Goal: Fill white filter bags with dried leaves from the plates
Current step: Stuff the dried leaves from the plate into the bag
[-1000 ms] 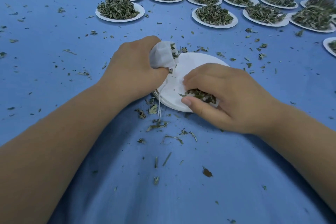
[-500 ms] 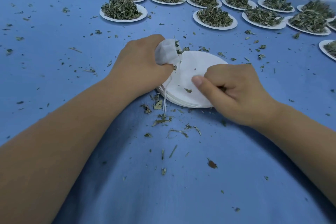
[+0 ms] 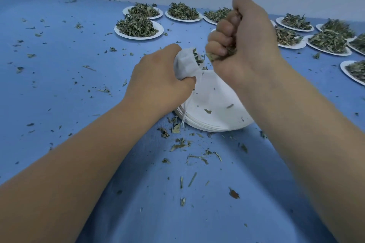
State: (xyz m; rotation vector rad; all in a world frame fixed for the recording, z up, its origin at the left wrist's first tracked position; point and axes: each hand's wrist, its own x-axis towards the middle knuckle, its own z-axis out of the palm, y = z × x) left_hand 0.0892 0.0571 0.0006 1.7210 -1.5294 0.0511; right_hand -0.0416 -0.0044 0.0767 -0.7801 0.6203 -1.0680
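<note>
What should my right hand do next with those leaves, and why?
Probably lower the right hand to the bag mouth and loosen it: it grips leaves beside the opening the left hand holds up, and bits lie on the plate.

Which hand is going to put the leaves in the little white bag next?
The right hand: it grips a fistful of dried leaves close above the open filter bag. The left hand is busy holding that bag.
</note>
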